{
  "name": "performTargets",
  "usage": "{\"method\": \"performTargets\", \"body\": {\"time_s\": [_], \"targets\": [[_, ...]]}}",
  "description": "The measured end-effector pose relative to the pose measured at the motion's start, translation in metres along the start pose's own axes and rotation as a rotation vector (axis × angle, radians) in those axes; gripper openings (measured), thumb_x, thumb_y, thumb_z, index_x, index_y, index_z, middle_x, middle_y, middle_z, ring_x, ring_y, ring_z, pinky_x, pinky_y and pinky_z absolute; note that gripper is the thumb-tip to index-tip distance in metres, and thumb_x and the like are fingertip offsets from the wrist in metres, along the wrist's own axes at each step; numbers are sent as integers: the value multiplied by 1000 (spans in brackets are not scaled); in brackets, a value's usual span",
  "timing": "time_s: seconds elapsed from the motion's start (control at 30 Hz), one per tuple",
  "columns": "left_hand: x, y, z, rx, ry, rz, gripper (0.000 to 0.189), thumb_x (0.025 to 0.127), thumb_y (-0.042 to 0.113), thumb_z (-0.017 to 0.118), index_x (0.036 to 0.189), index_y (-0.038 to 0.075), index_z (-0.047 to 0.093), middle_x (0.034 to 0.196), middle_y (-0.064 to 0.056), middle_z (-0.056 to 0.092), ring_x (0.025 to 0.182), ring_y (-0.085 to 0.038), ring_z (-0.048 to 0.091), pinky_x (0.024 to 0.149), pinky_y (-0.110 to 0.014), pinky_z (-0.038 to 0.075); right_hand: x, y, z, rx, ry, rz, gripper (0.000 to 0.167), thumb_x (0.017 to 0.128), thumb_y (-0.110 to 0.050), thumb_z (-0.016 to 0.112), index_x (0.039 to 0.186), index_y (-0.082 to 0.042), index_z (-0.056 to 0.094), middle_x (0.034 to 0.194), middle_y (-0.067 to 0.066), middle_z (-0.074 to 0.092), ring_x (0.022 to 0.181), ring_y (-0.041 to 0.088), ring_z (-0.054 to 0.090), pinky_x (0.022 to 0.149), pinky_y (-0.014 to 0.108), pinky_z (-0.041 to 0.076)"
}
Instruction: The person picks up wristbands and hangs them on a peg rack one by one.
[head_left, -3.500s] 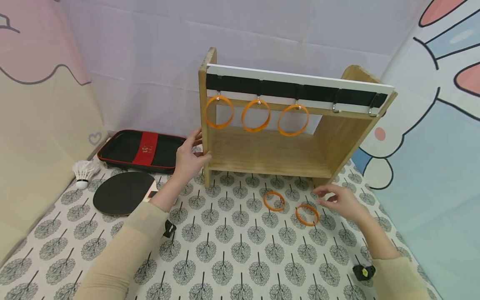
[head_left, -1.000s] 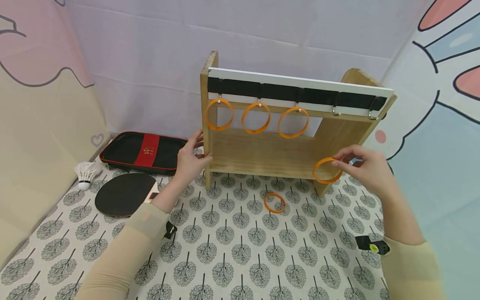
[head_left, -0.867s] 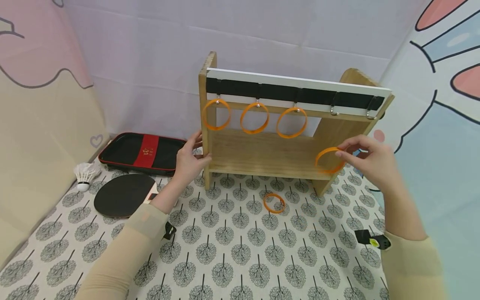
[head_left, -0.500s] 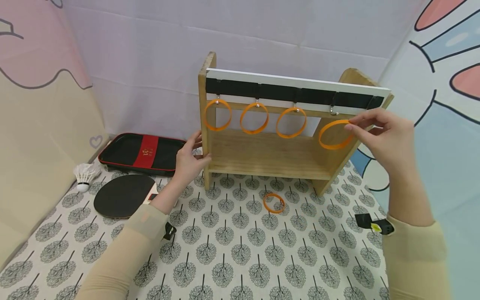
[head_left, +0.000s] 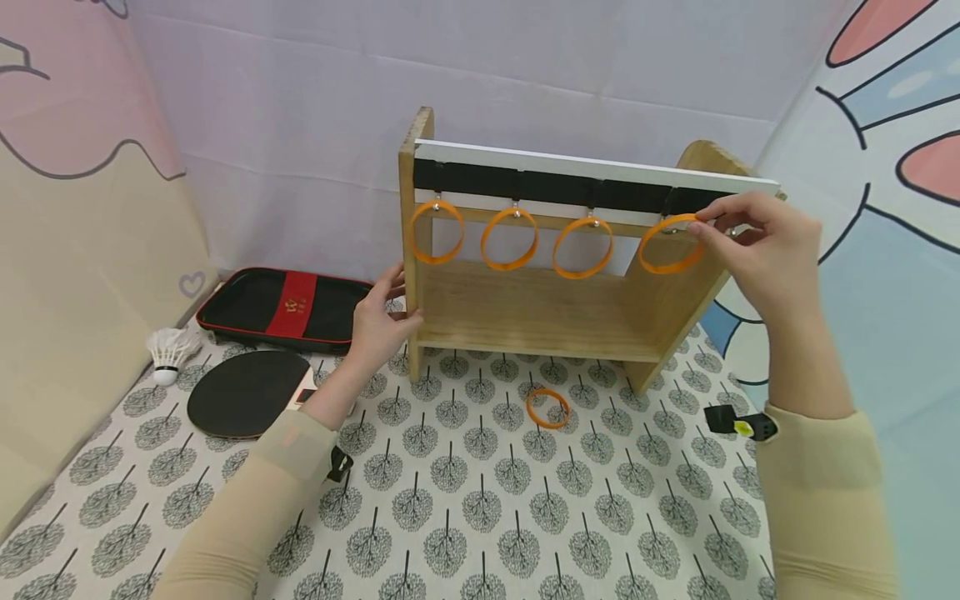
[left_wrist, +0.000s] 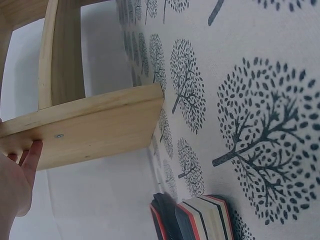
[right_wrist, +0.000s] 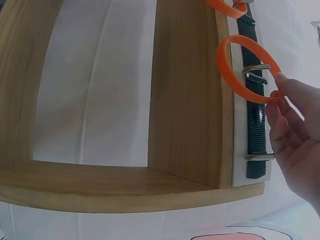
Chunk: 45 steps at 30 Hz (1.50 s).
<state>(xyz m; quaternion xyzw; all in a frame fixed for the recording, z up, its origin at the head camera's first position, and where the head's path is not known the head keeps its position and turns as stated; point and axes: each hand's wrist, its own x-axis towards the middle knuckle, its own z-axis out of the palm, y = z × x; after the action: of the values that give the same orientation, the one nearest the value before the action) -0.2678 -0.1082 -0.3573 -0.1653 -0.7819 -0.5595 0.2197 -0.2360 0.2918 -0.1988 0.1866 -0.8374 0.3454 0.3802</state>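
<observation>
My right hand [head_left: 772, 250] pinches an orange ring [right_wrist: 232, 80] between thumb and fingers at the hook [right_wrist: 254, 69] second from the right. That hook shows within the ring's opening; whether the ring rests on it I cannot tell. At the wooden shelf [head_left: 536, 308], my left hand [head_left: 378, 325] holds the left side panel [left_wrist: 100, 127], thumb at the front edge and fingers on the outer face. Three similar orange rings [head_left: 437, 261] hang from the hooks to the left. Another orange ring [head_left: 548, 426] lies flat on the tablecloth before the shelf.
The rightmost hook [right_wrist: 260, 157] is bare, just below my right hand in the right wrist view. To the left lie a black and red case [head_left: 247, 308], a black paddle [head_left: 243, 396] and a shuttlecock [head_left: 171, 350]. Fabric walls [head_left: 525, 92] surround the tree-print tablecloth [head_left: 480, 517].
My right hand has picked up an orange ring from the tablecloth and raised it to the hook second from the right. The left hand has stayed on the side panel.
</observation>
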Motion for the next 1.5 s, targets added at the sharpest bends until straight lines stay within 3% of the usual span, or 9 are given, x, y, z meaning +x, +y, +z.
{"method": "performTargets", "body": {"time_s": [0.13, 0.37, 0.57, 0.83, 1.1, 1.33, 1.5], "targets": [[0, 0, 0, -2, 0, 1, 69, 79, -6, 65, 142, 5, 40, 133, -21, 50, 116, -33, 55, 81, -36, 58, 3, 2, 2, -86, -10, -67, 17, 79, -11, 75, 91, 0, 72, 81, -18, 60, 73, -3, 52, 61, 7, 43], [0, 1, 1, -6, 4, 1, 68, 79, -6, 65, 142, 4, 40, 133, -22, 50, 116, -34, 55, 81, -39, 58, 6, 6, 6, -234, -22, -220, 14, 77, -7, 76, 89, -1, 73, 77, 9, 64, 72, -13, 45, 62, 0, 37], [0, 1, 1, -5, 1, 4, 68, 80, -6, 64, 143, 5, 40, 132, -22, 50, 116, -34, 54, 82, -40, 58, 4, 5, 7, -262, -35, -283, 13, 77, -2, 75, 89, 0, 72, 79, 13, 66, 74, -6, 44, 63, -1, 35], [1, 2, 1, -1, 5, -4, 68, 79, -6, 64, 142, 5, 41, 132, -22, 50, 116, -34, 55, 82, -41, 58, 2, 3, 5, -201, -39, -244, 24, 72, 4, 77, 95, 1, 71, 80, 12, 63, 73, -9, 45, 63, -2, 38], [2, 1, 0, 1, 6, -3, 68, 79, -6, 64, 142, 5, 41, 132, -22, 50, 116, -34, 55, 81, -39, 58, -2, -8, -3, -145, -51, -243, 26, 69, 7, 78, 93, 0, 72, 82, -4, 62, 71, -10, 49, 63, 1, 41], [1, 1, -1, 6, 5, 3, 68, 79, -6, 65, 142, 5, 41, 132, -22, 50, 116, -35, 55, 82, -40, 58, -13, -17, -1, -60, -103, -289, 31, 65, 11, 79, 94, -1, 72, 81, 7, 66, 64, -8, 52, 58, 5, 42], [0, 0, -1, 7, 4, 2, 68, 80, -5, 64, 142, 5, 40, 132, -22, 50, 116, -35, 54, 82, -42, 58, -24, -21, 6, 41, -159, -302, 31, 64, 17, 76, 91, 4, 70, 86, 7, 68, 66, -3, 55, 58, 6, 45]]}}
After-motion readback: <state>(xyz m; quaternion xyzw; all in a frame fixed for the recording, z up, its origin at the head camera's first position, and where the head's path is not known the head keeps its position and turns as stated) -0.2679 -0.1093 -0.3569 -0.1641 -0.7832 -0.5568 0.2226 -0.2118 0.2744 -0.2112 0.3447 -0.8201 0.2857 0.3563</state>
